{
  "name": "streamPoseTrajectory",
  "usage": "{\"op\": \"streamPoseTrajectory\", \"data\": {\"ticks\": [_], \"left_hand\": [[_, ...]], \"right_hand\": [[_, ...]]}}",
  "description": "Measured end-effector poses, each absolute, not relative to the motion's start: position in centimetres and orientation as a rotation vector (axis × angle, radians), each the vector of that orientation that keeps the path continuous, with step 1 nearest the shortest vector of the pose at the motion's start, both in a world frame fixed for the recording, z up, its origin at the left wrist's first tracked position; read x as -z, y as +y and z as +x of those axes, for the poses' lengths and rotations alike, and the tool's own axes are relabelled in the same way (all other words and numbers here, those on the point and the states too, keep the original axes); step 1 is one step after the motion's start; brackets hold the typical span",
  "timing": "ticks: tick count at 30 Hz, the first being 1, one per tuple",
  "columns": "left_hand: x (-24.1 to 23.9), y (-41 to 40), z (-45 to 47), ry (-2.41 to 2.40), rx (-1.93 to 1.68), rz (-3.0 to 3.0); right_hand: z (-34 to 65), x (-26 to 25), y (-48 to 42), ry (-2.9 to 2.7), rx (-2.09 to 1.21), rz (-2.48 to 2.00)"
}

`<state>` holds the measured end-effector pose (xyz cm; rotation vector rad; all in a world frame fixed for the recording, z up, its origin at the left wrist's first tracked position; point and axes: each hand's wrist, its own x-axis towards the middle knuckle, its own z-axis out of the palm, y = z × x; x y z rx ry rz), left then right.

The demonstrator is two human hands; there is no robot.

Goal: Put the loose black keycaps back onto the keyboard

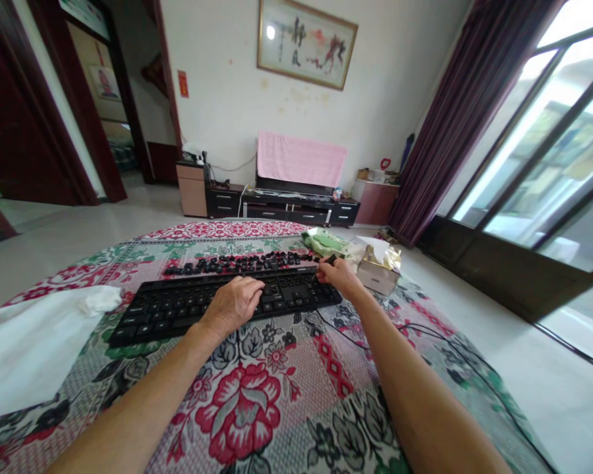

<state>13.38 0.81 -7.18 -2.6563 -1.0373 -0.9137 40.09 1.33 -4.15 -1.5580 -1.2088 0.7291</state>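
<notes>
A black keyboard (178, 308) lies across the patterned tablecloth. My left hand (234, 299) rests on the middle of it, palm down, fingers bent over the keys and holding nothing separate. At the keyboard's right end, my right hand (338, 273) is closed in a pinch on a small black tool (333, 259). Its exact kind is hard to make out, and its tip is over the number-pad area. Loose black keycaps (237, 263) lie in a long scattered row just beyond the keyboard's far edge.
A tissue box (378, 276) and a green packet (326, 241) stand beyond my right hand. White cloth (34, 349) lies on the left. A black cable (454, 349) runs over the tablecloth (242, 415) at the right. A television under pink cloth (299, 159) stands by the wall.
</notes>
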Motion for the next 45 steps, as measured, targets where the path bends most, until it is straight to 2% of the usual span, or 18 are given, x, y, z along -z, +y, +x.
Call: {"op": "streamPoseTrajectory", "data": {"ticks": [9,28,37,45], "left_hand": [[7.2,0.9,13.4,-1.068,0.878,-2.679],[7.0,0.8,13.4,-1.067,0.877,-2.698],[7.0,0.8,13.4,-1.058,0.873,-2.683],[7.0,0.8,13.4,-1.046,0.864,-2.681]], "right_hand": [[40.3,3.6,1.1,-1.393,-0.647,-1.543],[38.8,3.0,0.1,-1.564,-0.046,-2.011],[39.7,4.1,0.9,-1.404,-0.238,-2.017],[37.6,2.9,-0.4,-1.470,-0.103,-2.019]]}}
